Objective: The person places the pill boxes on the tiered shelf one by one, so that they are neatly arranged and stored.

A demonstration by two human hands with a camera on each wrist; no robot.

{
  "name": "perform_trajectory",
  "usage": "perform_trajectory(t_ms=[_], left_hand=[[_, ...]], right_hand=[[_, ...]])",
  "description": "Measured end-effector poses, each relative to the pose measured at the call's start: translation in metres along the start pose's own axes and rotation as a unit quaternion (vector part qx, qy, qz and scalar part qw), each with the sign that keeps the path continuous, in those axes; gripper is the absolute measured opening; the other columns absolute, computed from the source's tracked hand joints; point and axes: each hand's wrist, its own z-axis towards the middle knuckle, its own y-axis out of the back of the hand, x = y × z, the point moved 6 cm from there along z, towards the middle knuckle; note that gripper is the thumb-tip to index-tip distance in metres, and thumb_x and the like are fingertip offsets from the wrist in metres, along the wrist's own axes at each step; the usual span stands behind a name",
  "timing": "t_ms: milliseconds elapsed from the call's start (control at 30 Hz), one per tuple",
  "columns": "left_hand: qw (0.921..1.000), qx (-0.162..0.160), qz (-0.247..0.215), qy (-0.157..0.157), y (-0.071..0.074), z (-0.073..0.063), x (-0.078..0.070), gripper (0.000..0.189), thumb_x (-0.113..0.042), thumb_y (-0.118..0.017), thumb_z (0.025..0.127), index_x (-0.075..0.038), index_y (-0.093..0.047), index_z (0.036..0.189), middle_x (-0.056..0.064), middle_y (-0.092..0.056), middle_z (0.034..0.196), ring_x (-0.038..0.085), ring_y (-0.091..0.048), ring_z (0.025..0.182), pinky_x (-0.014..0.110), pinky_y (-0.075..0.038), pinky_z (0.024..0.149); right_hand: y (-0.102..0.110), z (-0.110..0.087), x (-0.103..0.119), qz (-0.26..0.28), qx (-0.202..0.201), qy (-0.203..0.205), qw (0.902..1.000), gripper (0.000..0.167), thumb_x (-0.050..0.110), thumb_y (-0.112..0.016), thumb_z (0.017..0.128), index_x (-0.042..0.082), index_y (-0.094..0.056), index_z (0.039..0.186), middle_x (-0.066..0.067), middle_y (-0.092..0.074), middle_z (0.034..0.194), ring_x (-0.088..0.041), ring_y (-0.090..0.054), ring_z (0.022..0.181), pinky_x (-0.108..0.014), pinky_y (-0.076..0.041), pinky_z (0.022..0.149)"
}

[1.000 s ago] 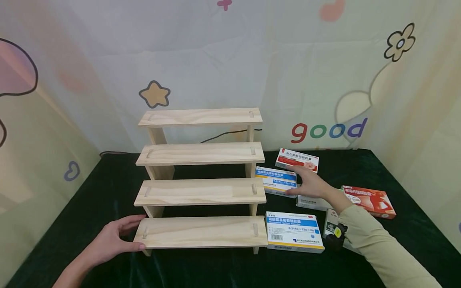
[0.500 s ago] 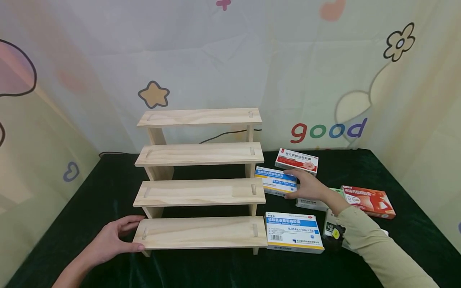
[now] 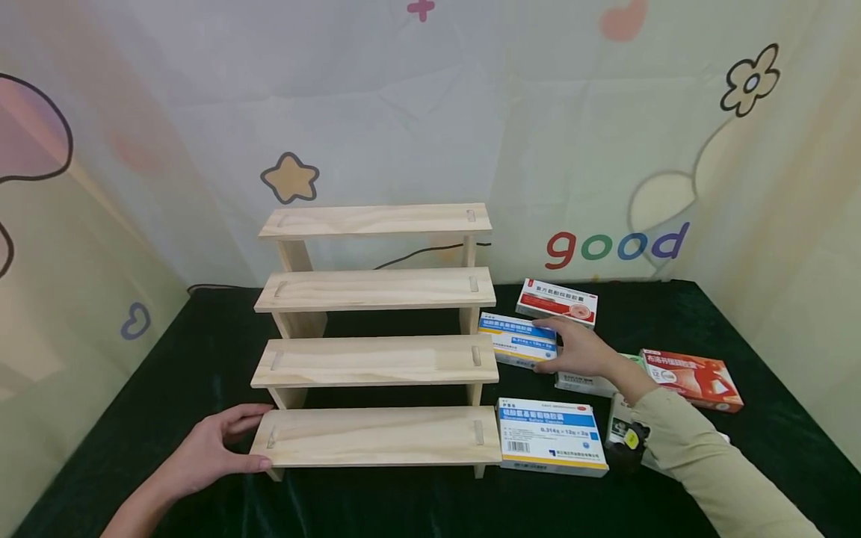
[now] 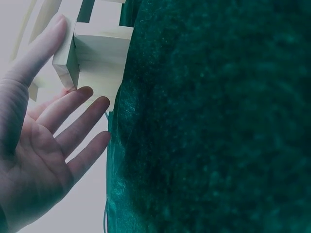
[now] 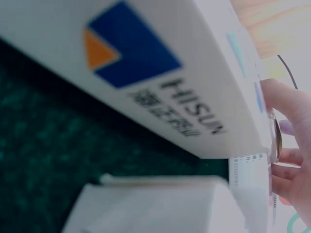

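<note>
A pale wooden tiered display rack (image 3: 377,362) stands on the dark green cloth. My left hand (image 3: 218,448) grips the left end of its lowest board (image 3: 377,438), thumb at the front edge. In the left wrist view, the thumb lies along the board (image 4: 68,63) while the other fingers spread beneath. Right of the rack, my right hand (image 3: 584,353) pinches the right end of a blue-and-white medicine box (image 3: 514,341), thumb at its near corner and fingers at its far edge. A larger matching box (image 3: 551,441) lies flat nearer me, against the lowest board.
A red-and-white medicine box (image 3: 551,299) lies behind my right hand. A red box (image 3: 696,379) sits farther right. A grey-white box (image 3: 584,383) and another box are partly covered by my right arm. A patterned curtain (image 3: 403,112) hangs behind the table.
My right fingers have drawn in from the red-and-white box's edge onto the far edge of the blue-and-white box. My left hand has stayed on the rack.
</note>
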Motion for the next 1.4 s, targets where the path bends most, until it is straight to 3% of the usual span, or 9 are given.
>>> perform_trajectory(t_ms=[200, 533, 967, 1400], left_hand=[[1.0, -0.003, 0.003, 0.002, 0.0, 0.001, 0.0, 0.068, -0.022, -0.073, 0.076, 0.006, -0.04, 0.129, 0.028, -0.046, 0.128, 0.042, -0.043, 0.119, 0.041, -0.047, 0.082], [1.0, 0.0, -0.007, 0.001, 0.0, 0.0, -0.001, 0.067, -0.021, -0.073, 0.076, 0.006, -0.04, 0.129, 0.029, -0.046, 0.128, 0.042, -0.044, 0.118, 0.028, -0.048, 0.075], [0.9999, 0.002, 0.015, -0.001, 0.0, 0.001, -0.001, 0.067, -0.022, -0.073, 0.076, 0.005, -0.042, 0.128, 0.027, -0.048, 0.126, 0.042, -0.045, 0.118, 0.034, -0.045, 0.079], [0.9999, 0.003, 0.014, 0.007, 0.0, 0.002, -0.001, 0.067, -0.023, -0.074, 0.075, 0.005, -0.042, 0.128, 0.027, -0.049, 0.126, 0.041, -0.045, 0.118, 0.039, -0.044, 0.082]], right_hand=[[0.006, 0.0, 0.0, -0.015, 0.002, -0.008, 0.9998, 0.078, 0.039, -0.076, 0.069, 0.006, -0.044, 0.132, -0.018, -0.049, 0.126, -0.029, -0.048, 0.102, -0.05, -0.039, 0.089], [0.025, -0.006, 0.0, -0.034, -0.009, -0.016, 0.9992, 0.079, 0.039, -0.075, 0.07, 0.005, -0.043, 0.132, -0.023, -0.043, 0.129, -0.035, -0.043, 0.106, -0.054, -0.039, 0.088], [0.051, -0.017, -0.003, -0.056, -0.017, -0.013, 0.9982, 0.078, 0.04, -0.074, 0.071, 0.005, -0.043, 0.133, -0.023, -0.042, 0.13, -0.034, -0.044, 0.104, -0.054, -0.038, 0.088], [0.08, -0.016, 0.005, -0.075, -0.035, 0.0, 0.9966, 0.08, 0.042, -0.075, 0.069, 0.004, -0.043, 0.132, -0.02, -0.045, 0.126, -0.035, -0.045, 0.104, -0.055, -0.039, 0.087]])
